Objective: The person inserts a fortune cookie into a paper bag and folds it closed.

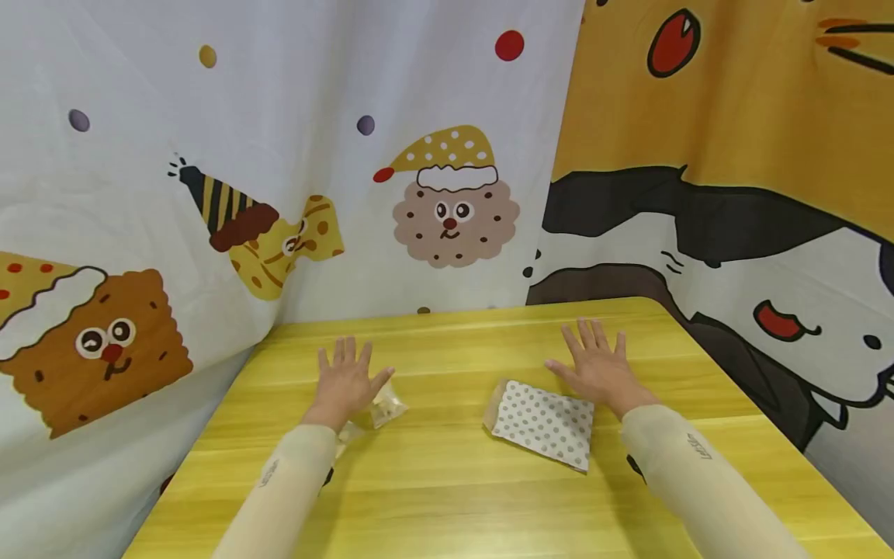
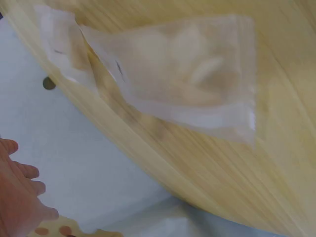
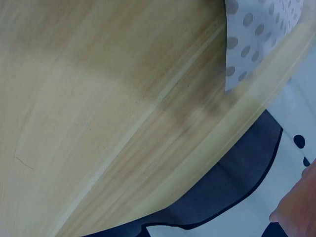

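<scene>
With fingers spread, my left hand (image 1: 345,388) is held out over the left part of the table. Below and beside it lies a small translucent packet (image 1: 387,405), partly hidden by the hand; the left wrist view shows the packet (image 2: 182,74) with pale contents that are too blurred to name. My right hand (image 1: 602,374) also has its fingers spread and holds nothing. Just left of it, a white paper bag with grey dots (image 1: 545,423) lies flat, its brown open end turned left. One corner of the dotted bag (image 3: 252,39) shows in the right wrist view.
The yellow wood-grain table (image 1: 433,497) has a rounded far right corner. Behind it hangs a white curtain (image 1: 307,101) with cartoon biscuits, and a cartoon-animal curtain (image 1: 698,132) hangs along the right side.
</scene>
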### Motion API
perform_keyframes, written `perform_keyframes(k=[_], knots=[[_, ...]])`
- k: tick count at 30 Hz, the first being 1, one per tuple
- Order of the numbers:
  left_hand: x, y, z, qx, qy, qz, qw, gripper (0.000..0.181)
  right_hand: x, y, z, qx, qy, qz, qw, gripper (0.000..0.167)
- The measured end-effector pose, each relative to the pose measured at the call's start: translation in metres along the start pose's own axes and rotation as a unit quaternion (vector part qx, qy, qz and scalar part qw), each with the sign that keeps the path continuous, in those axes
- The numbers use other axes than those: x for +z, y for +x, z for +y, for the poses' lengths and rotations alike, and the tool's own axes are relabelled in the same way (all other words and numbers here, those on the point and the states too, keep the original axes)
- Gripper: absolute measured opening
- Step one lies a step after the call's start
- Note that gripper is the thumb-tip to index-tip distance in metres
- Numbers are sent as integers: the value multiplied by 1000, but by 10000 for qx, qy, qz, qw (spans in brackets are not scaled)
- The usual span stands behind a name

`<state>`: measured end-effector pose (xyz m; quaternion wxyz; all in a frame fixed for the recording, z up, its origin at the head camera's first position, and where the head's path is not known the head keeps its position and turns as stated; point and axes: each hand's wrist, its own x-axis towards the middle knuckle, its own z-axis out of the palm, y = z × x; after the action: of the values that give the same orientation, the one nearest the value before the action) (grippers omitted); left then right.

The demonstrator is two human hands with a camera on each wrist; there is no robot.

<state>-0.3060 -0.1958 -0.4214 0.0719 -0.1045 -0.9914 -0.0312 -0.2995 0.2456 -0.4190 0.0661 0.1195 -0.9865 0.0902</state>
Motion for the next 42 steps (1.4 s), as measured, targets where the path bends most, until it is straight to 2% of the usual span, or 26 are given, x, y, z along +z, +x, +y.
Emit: perform_keyframes(k=[4, 13, 17, 22, 28, 37, 42], knots=[[1, 4, 12, 136, -105, -125, 9998, 82, -1, -1, -4, -45, -25, -38, 10000, 89], [8, 3, 47, 359, 216, -262, 9988, 82, 7, -5, -17, -234, 161, 51, 9996, 92], [12, 2, 61, 474, 107, -249, 9985, 81, 12, -7, -22, -226, 73, 55, 9997, 92], [10, 0, 77, 549, 24, -324, 9980, 81, 21, -8, -28, -206, 43, -135, 9997, 94], [14, 2, 89, 694, 78, -350, 9969, 81, 32, -15, -31, -201, 165, -290, 9992, 94], [19, 6, 102, 750, 122, -321, 9966, 81, 43, -20, -38, -382, 155, -241, 9989, 100], [25, 6, 113, 809, 128, -388, 9959, 80, 51, -24, -40, -325, 209, -367, 9986, 103]])
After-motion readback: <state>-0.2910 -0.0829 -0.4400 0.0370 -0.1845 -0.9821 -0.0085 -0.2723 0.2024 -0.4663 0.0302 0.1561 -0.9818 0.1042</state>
